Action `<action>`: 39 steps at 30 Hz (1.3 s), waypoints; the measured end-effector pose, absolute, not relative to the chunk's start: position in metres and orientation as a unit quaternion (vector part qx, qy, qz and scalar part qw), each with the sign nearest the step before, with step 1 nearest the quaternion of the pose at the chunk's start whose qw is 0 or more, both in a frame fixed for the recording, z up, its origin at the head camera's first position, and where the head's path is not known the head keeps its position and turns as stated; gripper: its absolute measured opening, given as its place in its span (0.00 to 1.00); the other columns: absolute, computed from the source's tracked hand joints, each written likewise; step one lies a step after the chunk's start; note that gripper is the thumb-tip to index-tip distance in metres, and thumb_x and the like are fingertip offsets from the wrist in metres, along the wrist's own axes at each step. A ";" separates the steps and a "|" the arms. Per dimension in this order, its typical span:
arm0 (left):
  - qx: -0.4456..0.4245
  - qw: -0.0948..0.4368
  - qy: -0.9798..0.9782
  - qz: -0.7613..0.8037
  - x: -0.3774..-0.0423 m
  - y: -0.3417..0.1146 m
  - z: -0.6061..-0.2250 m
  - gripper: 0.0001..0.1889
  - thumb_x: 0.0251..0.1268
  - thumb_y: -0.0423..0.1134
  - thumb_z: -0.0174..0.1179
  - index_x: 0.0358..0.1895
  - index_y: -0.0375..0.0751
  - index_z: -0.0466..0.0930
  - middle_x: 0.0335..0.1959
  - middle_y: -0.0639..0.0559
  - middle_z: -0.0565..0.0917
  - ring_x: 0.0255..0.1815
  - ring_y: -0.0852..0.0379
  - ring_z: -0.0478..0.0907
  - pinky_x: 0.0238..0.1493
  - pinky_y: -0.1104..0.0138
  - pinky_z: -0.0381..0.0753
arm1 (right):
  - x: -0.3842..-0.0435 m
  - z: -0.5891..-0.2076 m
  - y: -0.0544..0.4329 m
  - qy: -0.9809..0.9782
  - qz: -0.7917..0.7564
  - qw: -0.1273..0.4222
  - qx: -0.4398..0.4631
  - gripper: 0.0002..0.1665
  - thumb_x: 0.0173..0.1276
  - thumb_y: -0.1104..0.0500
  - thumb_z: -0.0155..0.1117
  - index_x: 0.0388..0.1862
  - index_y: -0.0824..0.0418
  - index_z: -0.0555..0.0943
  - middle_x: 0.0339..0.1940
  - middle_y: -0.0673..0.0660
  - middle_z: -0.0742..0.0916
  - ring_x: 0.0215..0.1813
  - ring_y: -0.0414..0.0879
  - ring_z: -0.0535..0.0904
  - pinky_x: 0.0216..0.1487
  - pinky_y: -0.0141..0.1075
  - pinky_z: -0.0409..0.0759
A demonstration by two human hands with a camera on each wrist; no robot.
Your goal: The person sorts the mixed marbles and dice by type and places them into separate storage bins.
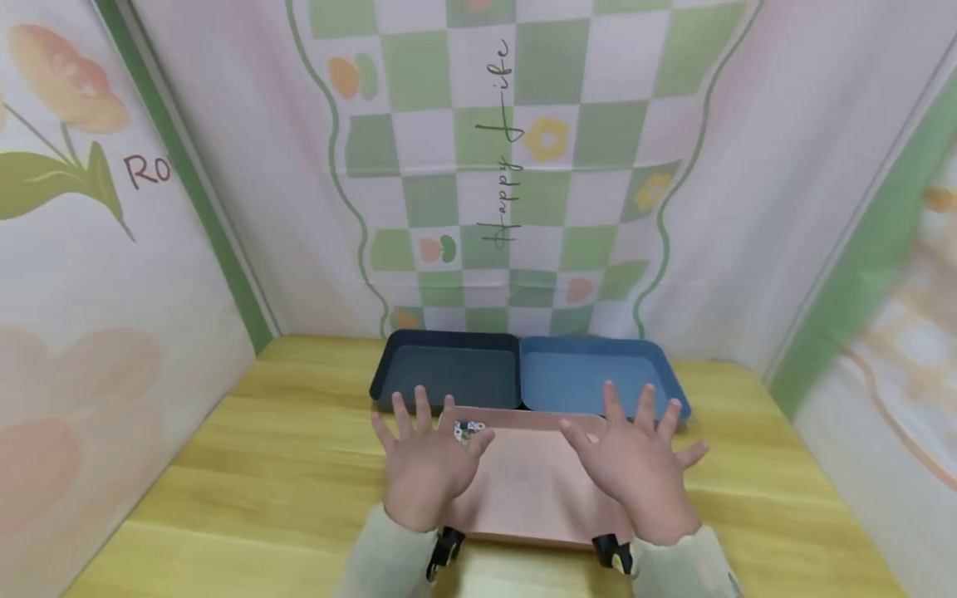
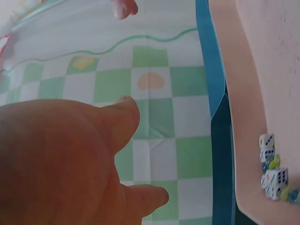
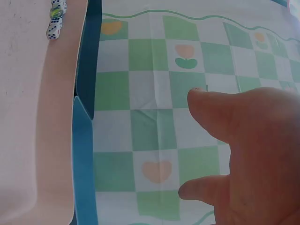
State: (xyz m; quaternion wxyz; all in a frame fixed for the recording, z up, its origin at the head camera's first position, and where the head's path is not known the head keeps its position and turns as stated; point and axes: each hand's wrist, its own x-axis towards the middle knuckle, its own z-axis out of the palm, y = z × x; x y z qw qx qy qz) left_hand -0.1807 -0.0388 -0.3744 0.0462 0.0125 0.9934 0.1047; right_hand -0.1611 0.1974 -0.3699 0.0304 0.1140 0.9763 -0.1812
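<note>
Both hands are raised over the pink tray [image 1: 534, 477], fingers straight and spread, holding nothing. My left hand [image 1: 429, 465] overlaps the tray's left end in the head view. My right hand [image 1: 639, 469] overlaps its right end. In the tray's far left corner lie several white dice [image 2: 275, 180] with dark dots, mixed with small clear marbles [image 2: 273, 162] in yellow-green and blue. From the head view the left fingers partly hide this cluster. The right wrist view shows some of the dice [image 3: 54, 29] along the tray's far wall, and my right thumb and a finger well apart.
Behind the pink tray, a dark navy tray [image 1: 449, 374] on the left and a blue tray [image 1: 598, 374] on the right stand side by side. All rest on a yellow wood-grain table [image 1: 284, 465]. A checkered green-and-white curtain [image 1: 486, 191] hangs behind, with printed cloth at both sides.
</note>
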 end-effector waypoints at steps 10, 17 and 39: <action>0.038 0.030 0.994 0.095 -0.194 -0.038 -0.382 0.44 0.69 0.75 0.33 0.80 0.52 0.55 0.80 0.37 0.43 0.77 0.30 0.31 0.66 0.32 0.23 | -0.164 -0.372 0.190 0.976 -0.190 0.002 0.107 0.64 0.63 0.17 0.38 0.83 0.58 0.45 0.77 0.76 0.36 0.71 0.77 0.18 0.51 0.81 0.20; 0.044 0.054 0.992 0.108 -0.191 -0.043 -0.386 0.44 0.70 0.75 0.32 0.80 0.51 0.54 0.80 0.36 0.41 0.77 0.30 0.29 0.66 0.33 0.20 | -0.160 -0.373 0.195 0.976 -0.185 0.001 0.112 0.67 0.60 0.14 0.30 0.83 0.58 0.43 0.77 0.75 0.34 0.70 0.76 0.16 0.51 0.81 0.20; 0.029 0.075 0.990 0.114 -0.202 -0.047 -0.392 0.45 0.69 0.76 0.31 0.81 0.51 0.51 0.80 0.36 0.38 0.76 0.29 0.27 0.64 0.32 0.19 | -0.163 -0.382 0.201 0.972 -0.197 0.028 0.127 0.67 0.60 0.14 0.31 0.83 0.57 0.41 0.76 0.76 0.33 0.68 0.76 0.15 0.50 0.80 0.17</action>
